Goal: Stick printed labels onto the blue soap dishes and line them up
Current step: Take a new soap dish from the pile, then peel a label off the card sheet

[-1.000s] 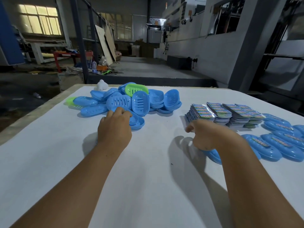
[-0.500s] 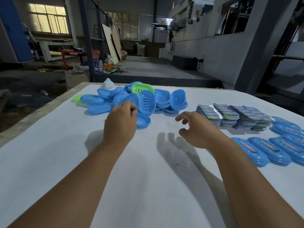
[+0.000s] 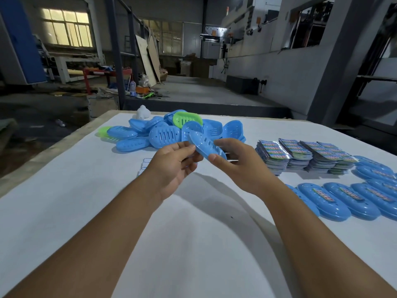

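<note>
A blue oval plastic soap dish with drainage slots [image 3: 206, 145] is held up above the middle of the white cloth-covered counter [image 3: 64, 201], between both hands. The left hand [image 3: 171, 166] pinches its far-left end with thumb and fingertips; the right hand [image 3: 234, 162] curls round its near-right end, thumb on the near rim. The dish's long axis runs diagonally, from the far left down toward the near right, and it is tilted on edge so that the slotted face turns up and to the left. Which face that is I cannot tell.

The stacks of colourful printed labels [image 3: 300, 155] lie to the right of the dish, near the counter's right side and closest to the right hand, so the right hand is probably the one to let go and fetch a label while the left hand keeps the dish. The dish would then need turning so that its smooth back faces up, judging by the finished pieces.

Those finished blue labelled soap dishes [image 3: 335, 198] lie in a row toward the right edge, side by side with their long axes parallel. The heap of unlabelled blue soap dishes [image 3: 163, 134], with a green soap dish [image 3: 187, 119] on top, sits toward the far edge, just beyond the hands.
</note>
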A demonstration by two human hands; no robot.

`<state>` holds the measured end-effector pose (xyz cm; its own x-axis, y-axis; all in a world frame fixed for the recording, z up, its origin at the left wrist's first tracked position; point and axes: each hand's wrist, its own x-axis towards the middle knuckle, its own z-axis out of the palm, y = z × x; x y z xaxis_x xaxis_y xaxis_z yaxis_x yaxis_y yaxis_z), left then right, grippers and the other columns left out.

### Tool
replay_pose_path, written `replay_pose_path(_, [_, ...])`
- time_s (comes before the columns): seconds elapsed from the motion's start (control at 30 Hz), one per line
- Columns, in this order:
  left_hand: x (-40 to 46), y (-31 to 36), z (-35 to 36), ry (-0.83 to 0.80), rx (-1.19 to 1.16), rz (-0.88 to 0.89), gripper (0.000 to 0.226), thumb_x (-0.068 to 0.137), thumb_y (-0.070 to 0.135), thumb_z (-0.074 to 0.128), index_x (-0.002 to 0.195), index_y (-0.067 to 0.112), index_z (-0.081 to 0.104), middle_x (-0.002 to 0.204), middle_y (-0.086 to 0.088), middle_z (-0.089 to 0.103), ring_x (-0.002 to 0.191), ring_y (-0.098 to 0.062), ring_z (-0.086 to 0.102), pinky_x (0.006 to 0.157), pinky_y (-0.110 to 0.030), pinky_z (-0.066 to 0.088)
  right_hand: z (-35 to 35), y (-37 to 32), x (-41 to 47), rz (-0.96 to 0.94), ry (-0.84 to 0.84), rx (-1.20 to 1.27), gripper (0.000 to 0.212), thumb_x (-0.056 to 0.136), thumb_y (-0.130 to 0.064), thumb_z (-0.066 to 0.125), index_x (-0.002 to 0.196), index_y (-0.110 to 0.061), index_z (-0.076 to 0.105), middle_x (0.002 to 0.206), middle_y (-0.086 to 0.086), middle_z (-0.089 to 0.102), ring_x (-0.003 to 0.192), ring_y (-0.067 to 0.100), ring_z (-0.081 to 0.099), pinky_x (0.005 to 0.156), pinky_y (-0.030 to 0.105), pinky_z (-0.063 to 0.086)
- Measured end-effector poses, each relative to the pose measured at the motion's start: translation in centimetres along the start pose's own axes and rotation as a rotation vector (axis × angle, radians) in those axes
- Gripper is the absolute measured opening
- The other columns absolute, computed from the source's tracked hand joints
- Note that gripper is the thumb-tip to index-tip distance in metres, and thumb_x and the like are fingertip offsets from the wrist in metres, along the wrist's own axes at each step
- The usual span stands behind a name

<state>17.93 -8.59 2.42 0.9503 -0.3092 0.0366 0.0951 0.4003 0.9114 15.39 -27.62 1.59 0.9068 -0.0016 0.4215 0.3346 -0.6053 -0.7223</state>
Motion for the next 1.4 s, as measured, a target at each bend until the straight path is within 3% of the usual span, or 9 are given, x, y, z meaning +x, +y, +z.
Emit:
replay_pose_path(0.07, [0.1,0.3,-1.0,0.116,0.290,0.012,0.017,0.099,0.017,0.060,0.090,0.009,0.071,0.083,-0.007,0.075,0.067,-0.012,0.070,0.064,-0.026,0.056,-0.4,0.4,0.0,0.021,-0.062,-0.095,0.044,0.087,-0.050,0.072,0.125,-0.032,0.060,0.114,-0.017,0.066,0.099,0.001,0.066,0.091,0.029,0.055])
replay_pose_path(0.23, [0.5,0.7,-5.2,0.575,1.585,0.221,0.022,0.096,0.027,0.052,0.092,0.009,0.065,0.090,-0.012,0.067,0.081,-0.030,0.060,0.065,-0.035,0.042,-1.3,1.0,-0.4,0.098,-0.328,-0.263,0.050,0.070,-0.058,0.077,0.114,-0.041,0.061,0.113,-0.019,0.064,0.102,0.008,0.065,0.090,0.038,0.057])
replay_pose_path(0.4, [0.4,0.6,-6.4,0.485,1.767,-0.018,0.047,0.085,0.059,0.063,0.106,0.018,0.058,0.104,-0.005,0.064,0.095,-0.028,0.061,0.068,-0.031,0.043,-1.3,1.1,-0.6,0.144,-0.429,-0.348,0.044,0.074,-0.051,0.081,0.113,-0.044,0.062,0.107,-0.020,0.062,0.083,0.001,0.066,0.079,0.025,0.056])
replay_pose_path(0.67, [0.0,1.1,-6.4,0.497,1.693,-0.100,0.053,0.081,0.068,0.064,0.095,0.017,0.054,0.084,0.002,0.056,0.082,-0.022,0.057,0.060,-0.030,0.037,-1.1,0.6,-0.8,0.151,-0.432,-0.365,0.045,0.074,-0.059,0.077,0.113,-0.046,0.059,0.117,-0.015,0.061,0.098,0.006,0.064,0.092,0.034,0.054])
replay_pose_path(0.87, [0.0,1.8,-6.5,0.444,1.688,-0.167,0.060,0.077,0.058,0.075,0.118,0.018,0.057,0.120,-0.010,0.059,0.103,-0.025,0.059,0.076,-0.032,0.045,-1.0,0.6,-0.8,0.158,-0.431,-0.377,0.045,0.074,-0.059,0.076,0.113,-0.047,0.058,0.118,-0.014,0.061,0.096,0.007,0.063,0.091,0.033,0.054])
replay_pose_path(1.03, [0.1,2.2,-7.0,0.529,1.533,-0.052,0.065,0.072,0.027,0.086,0.128,0.018,0.054,0.124,-0.011,0.057,0.110,-0.026,0.058,0.080,-0.032,0.045,-1.1,0.7,-0.9,0.177,-0.438,-0.383,0.046,0.072,-0.062,0.075,0.112,-0.049,0.057,0.119,-0.016,0.059,0.090,0.005,0.063,0.084,0.032,0.056])
replay_pose_path(1.13, [0.4,2.2,-6.6,0.600,1.277,0.098,0.054,0.074,0.014,0.081,0.121,0.024,0.057,0.106,-0.003,0.064,0.095,-0.024,0.066,0.079,-0.036,0.057,-1.1,0.6,-0.8,0.173,-0.397,-0.414,0.052,0.074,-0.062,0.075,0.121,-0.047,0.056,0.124,-0.016,0.057,0.108,0.010,0.060,0.091,0.034,0.053])
replay_pose_path(1.23, [0.3,2.3,-5.2,0.442,0.833,0.160,0.057,0.068,0.020,0.087,0.112,0.036,0.055,0.086,0.002,0.073,0.075,-0.018,0.073,0.067,-0.033,0.059,-0.9,0.0,-0.5,0.072,-0.170,-0.287,0.049,0.082,-0.055,0.074,0.126,-0.041,0.059,0.124,-0.017,0.061,0.113,0.006,0.057,0.091,0.029,0.048])
replay_pose_path(1.4, [-0.2,1.0,-1.6,0.201,0.363,0.127,0.043,0.071,0.009,0.088,0.107,0.019,0.067,0.088,-0.007,0.078,0.079,-0.028,0.076,0.068,-0.042,0.062,0.2,-1.9,-0.4,0.130,-0.117,0.291,0.039,0.088,-0.032,0.077,0.123,-0.029,0.061,0.094,-0.009,0.078,0.085,0.007,0.074,0.071,0.021,0.056])
